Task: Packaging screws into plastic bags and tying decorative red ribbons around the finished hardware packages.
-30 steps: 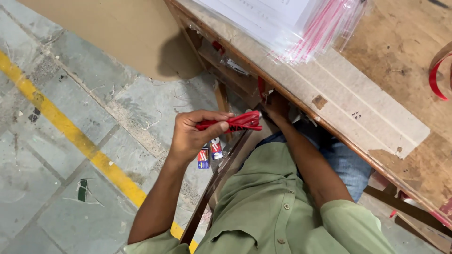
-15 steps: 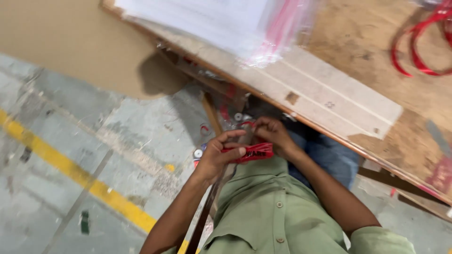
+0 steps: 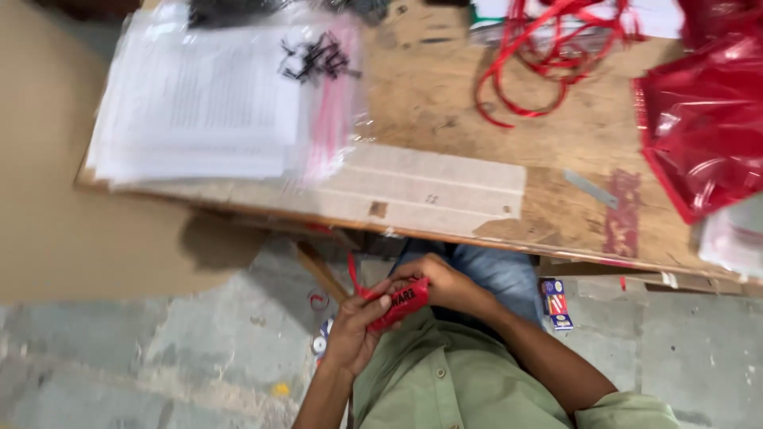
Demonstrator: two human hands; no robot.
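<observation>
— What's in the hands right there?

— A small red bundle (image 3: 401, 303), some folded or rolled red plastic strip with pale lettering on it. It sits low, just below the near edge of the table (image 3: 445, 195), over the person's lap. The left hand (image 3: 354, 330) is closed round its near end, thumb on top. The right hand (image 3: 441, 282) pinches the far end, fingers curled over it.

— Is it tied off yet?

— I'd say not. A thin red tail (image 3: 352, 274) sticks up from the left end, loose, and both hands are on the bundle, so I judge the wrapping or folding is midway. Whether the tail is wound round the bundle, I cannot tell; the picture is blurred.

— And what else is there to work with?

— Up on the table, far right of centre, lies a tangle of loose red strips (image 3: 528, 59), not bundled. At the right edge there is a heap of red plastic sheet (image 3: 703, 119). On the left, a stack of white papers in clear bags (image 3: 214, 103) with a few small black bits (image 3: 318, 56) on top.

— Anything on the floor?

— A small printed packet (image 3: 555, 303) to the right of the person's knee, and a couple of little round things (image 3: 322, 342) by the left wrist. No finished bundles show anywhere, so most of the work seems left.
</observation>
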